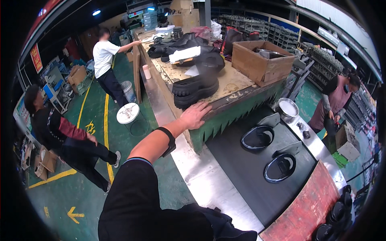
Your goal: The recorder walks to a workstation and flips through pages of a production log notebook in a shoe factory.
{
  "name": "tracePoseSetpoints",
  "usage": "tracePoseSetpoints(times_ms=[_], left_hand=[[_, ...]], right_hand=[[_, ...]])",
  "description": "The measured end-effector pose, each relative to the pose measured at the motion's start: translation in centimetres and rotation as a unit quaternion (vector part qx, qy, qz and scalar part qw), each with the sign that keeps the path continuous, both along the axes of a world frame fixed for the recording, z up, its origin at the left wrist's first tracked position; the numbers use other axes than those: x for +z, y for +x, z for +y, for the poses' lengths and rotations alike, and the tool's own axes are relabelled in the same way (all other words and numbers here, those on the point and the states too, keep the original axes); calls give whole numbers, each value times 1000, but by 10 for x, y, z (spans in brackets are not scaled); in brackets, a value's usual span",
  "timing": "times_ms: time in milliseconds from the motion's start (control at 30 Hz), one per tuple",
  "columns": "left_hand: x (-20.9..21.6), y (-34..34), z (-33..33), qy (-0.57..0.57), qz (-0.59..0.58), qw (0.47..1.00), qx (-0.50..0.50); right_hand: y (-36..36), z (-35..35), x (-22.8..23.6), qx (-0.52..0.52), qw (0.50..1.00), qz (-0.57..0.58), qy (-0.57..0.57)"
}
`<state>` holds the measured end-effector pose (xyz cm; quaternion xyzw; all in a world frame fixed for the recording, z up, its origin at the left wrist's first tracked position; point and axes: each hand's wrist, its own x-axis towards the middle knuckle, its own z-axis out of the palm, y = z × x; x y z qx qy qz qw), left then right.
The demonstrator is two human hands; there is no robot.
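My left hand (195, 115) rests open on the front corner of the worktable (237, 85), fingers stretched along its edge. Just beyond my fingers, thick black shoe soles (193, 89) are piled up. My right hand is out of the picture. To the right of the hand, below the table's green fringed side, runs a dark conveyor belt (231, 168). Two black shoes lie on it, a farther shoe (257, 137) and a nearer shoe (280, 167), both with their openings upward.
An open cardboard box (257, 72) stands on the table, a metal bowl (287, 109) beside the belt. A red board (305, 201) covers the belt's near end, with black footwear (335, 213) beside it. A white-topped stool (128, 113) and several people are around.
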<state>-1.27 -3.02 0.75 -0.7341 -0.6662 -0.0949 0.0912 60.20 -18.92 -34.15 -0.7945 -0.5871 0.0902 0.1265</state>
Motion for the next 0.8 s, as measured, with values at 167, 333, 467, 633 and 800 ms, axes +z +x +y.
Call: tracePoseSetpoints(times_ms=[167, 333, 467, 633, 800], left_hand=[[2, 5, -3, 15, -19, 1000, 9], [2, 6, -3, 29, -19, 999, 11], [-1, 4, -3, 34, -15, 999, 11], [-3, 4, -3, 36, -9, 999, 11], [-3, 5, -3, 43, -4, 999, 4]], right_hand=[[-4, 3, 0, 7, 1000, 2, -3], [-8, 3, -1, 13, 1000, 4, -4], [-11, 3, 0, 20, 1000, 8, -5], [-16, 2, 1, 22, 1000, 10, -9], [-17, 3, 2, 20, 1000, 9, -9]])
